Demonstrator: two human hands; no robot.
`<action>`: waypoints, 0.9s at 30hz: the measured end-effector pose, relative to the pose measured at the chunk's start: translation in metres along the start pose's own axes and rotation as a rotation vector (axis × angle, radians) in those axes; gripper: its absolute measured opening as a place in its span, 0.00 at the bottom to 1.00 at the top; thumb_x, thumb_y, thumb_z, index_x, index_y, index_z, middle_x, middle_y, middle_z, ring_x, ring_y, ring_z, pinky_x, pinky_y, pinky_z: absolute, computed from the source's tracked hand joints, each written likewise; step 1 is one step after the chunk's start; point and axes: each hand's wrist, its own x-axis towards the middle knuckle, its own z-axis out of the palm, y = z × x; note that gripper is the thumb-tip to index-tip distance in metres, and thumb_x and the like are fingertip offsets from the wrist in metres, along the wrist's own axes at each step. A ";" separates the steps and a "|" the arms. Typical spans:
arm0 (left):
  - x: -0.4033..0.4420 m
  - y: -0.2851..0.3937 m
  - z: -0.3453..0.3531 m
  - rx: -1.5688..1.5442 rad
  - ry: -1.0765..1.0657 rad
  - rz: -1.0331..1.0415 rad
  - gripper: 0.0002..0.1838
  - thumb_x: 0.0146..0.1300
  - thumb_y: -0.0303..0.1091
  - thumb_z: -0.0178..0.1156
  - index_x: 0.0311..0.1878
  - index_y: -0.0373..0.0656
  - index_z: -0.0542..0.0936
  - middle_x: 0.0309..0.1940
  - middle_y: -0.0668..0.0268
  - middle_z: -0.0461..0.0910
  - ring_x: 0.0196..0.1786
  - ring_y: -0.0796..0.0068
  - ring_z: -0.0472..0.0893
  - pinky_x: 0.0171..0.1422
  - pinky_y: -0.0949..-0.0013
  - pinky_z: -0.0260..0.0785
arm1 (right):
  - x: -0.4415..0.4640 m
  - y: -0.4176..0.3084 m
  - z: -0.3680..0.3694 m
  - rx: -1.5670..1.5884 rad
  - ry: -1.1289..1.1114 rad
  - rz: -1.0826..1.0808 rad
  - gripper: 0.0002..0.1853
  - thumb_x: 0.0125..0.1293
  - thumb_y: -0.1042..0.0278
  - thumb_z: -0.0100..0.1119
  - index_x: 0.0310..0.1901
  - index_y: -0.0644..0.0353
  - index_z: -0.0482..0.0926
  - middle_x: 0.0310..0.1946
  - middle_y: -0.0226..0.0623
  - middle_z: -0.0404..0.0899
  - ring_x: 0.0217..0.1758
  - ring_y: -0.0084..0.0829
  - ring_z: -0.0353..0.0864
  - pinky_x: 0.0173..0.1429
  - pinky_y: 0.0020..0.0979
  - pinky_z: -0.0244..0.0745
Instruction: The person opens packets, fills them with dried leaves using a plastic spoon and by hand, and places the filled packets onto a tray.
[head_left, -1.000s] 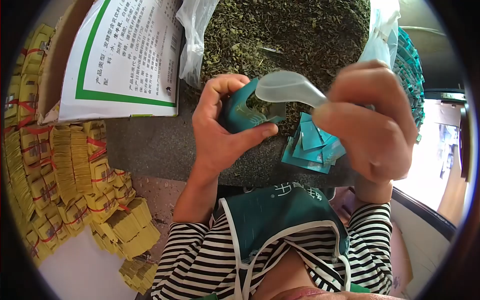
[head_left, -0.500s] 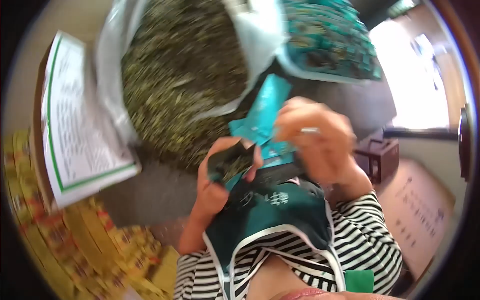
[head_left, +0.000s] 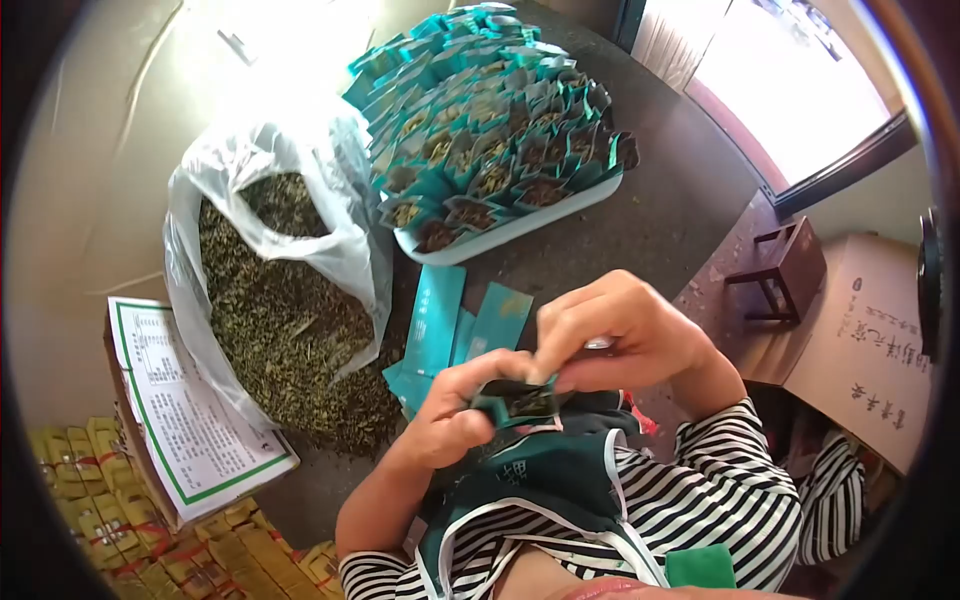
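A small teal packet (head_left: pixel 515 402), its mouth open and dark dried leaves showing inside, is held in my left hand (head_left: pixel 455 405) in front of the apron. My right hand (head_left: pixel 625 335) pinches at the packet's upper right edge, its fingertips close together. Behind my left hand, flat teal packets (head_left: pixel 435 310) lie on the dark table. The clear plastic bag (head_left: pixel 185 240) at the left is heaped with dried green leaves (head_left: pixel 280 335), some spilling at its mouth. The spoon is not visible now.
A white tray (head_left: pixel 510 235) of upright filled teal packets (head_left: pixel 490 120) stands at the back. A printed carton (head_left: pixel 190 410) and yellow bundles (head_left: pixel 210 550) are at the left. A brown stool (head_left: pixel 785 270) and cardboard box (head_left: pixel 860 350) stand right.
The view has swung right, bringing the whole tray in. My right hand, which held a spoon over the packet, is now at the packet's edge. The packet has come closer to the apron.
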 end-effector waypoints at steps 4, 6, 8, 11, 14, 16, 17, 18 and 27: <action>0.059 0.022 0.011 0.174 -0.192 0.060 0.38 0.68 0.61 0.60 0.63 0.32 0.74 0.55 0.59 0.78 0.57 0.71 0.78 0.61 0.68 0.70 | -0.022 -0.040 -0.037 -0.063 0.254 0.049 0.04 0.55 0.79 0.68 0.34 0.64 0.86 0.25 0.38 0.81 0.19 0.26 0.75 0.25 0.23 0.66; 0.086 0.053 0.025 0.579 -0.065 0.159 0.49 0.64 0.76 0.51 0.59 0.30 0.77 0.56 0.54 0.78 0.55 0.64 0.80 0.61 0.62 0.70 | -0.038 -0.051 -0.066 -0.151 0.412 -0.087 0.10 0.58 0.73 0.70 0.39 0.67 0.83 0.27 0.35 0.81 0.27 0.22 0.78 0.28 0.22 0.65; 0.109 0.089 0.024 0.832 0.027 0.266 0.44 0.68 0.71 0.50 0.58 0.30 0.79 0.52 0.52 0.81 0.53 0.64 0.82 0.62 0.61 0.73 | -0.058 -0.057 -0.091 -0.299 0.919 -0.087 0.14 0.61 0.64 0.68 0.41 0.67 0.81 0.26 0.29 0.77 0.26 0.18 0.71 0.30 0.20 0.60; 0.165 0.142 0.004 1.119 0.120 0.468 0.27 0.75 0.52 0.53 0.55 0.33 0.82 0.49 0.59 0.83 0.51 0.71 0.83 0.58 0.65 0.74 | -0.056 -0.076 -0.161 -0.457 0.906 -0.011 0.11 0.70 0.63 0.59 0.40 0.65 0.79 0.27 0.26 0.74 0.27 0.15 0.66 0.32 0.20 0.57; 0.255 0.178 -0.035 1.286 0.188 0.458 0.20 0.75 0.45 0.54 0.51 0.36 0.84 0.48 0.63 0.85 0.52 0.74 0.82 0.58 0.68 0.73 | -0.016 -0.055 -0.217 -0.675 0.926 -0.007 0.09 0.72 0.64 0.57 0.40 0.61 0.80 0.27 0.23 0.74 0.25 0.14 0.61 0.29 0.21 0.54; 0.314 0.187 -0.060 1.519 0.172 0.455 0.19 0.74 0.43 0.54 0.49 0.36 0.84 0.48 0.61 0.85 0.53 0.71 0.82 0.59 0.68 0.72 | 0.012 -0.031 -0.248 -0.877 0.914 -0.003 0.09 0.73 0.64 0.57 0.39 0.61 0.79 0.26 0.26 0.76 0.27 0.16 0.68 0.34 0.23 0.63; 0.350 0.183 -0.086 1.616 0.168 0.511 0.19 0.72 0.46 0.56 0.48 0.40 0.85 0.47 0.60 0.86 0.51 0.64 0.84 0.57 0.62 0.74 | 0.032 -0.014 -0.260 -1.011 1.030 -0.029 0.07 0.68 0.69 0.60 0.35 0.63 0.79 0.28 0.33 0.79 0.30 0.25 0.76 0.39 0.30 0.73; 0.380 0.177 -0.110 1.711 0.166 0.568 0.20 0.69 0.50 0.57 0.47 0.44 0.87 0.45 0.58 0.87 0.48 0.57 0.85 0.55 0.57 0.75 | 0.046 0.004 -0.276 -0.988 1.018 -0.097 0.06 0.67 0.71 0.59 0.33 0.64 0.78 0.26 0.33 0.79 0.28 0.25 0.77 0.36 0.31 0.73; 0.415 0.173 -0.127 1.927 -0.001 -0.102 0.29 0.57 0.64 0.66 0.45 0.46 0.89 0.39 0.57 0.88 0.45 0.56 0.85 0.55 0.57 0.76 | 0.122 0.066 -0.314 -0.892 0.946 -0.009 0.09 0.66 0.71 0.60 0.30 0.67 0.78 0.22 0.39 0.82 0.26 0.26 0.81 0.32 0.31 0.74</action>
